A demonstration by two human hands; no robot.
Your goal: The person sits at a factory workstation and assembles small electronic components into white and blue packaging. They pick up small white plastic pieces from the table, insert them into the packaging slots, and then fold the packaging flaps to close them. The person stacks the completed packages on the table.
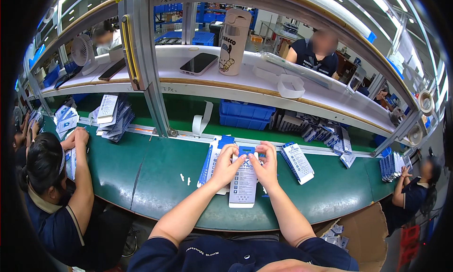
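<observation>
A flat white-and-blue carton [242,191] with a hanging slot in its blue top flap is upright before me, its printed panel facing me. My left hand [225,167] grips its upper left edge, thumb on the front. On the upper right edge, my right hand [265,166] pinches it the same way, thumbs nearly meeting below the blue flap. Behind the left hand lies a pile of similar flat cartons [207,161], partly hidden by my hand and the held one. Another stack of cartons [297,162] lies to the right of my right hand.
Two small white scraps [185,179] lie on the green bench [160,196]. Beyond are a blue bin [245,115] and more carton piles [113,116]. A shelf [188,85] above carries a phone [199,64] and a bottle [233,48]. Co-workers sit left and right; a cardboard box [365,239] stands lower right.
</observation>
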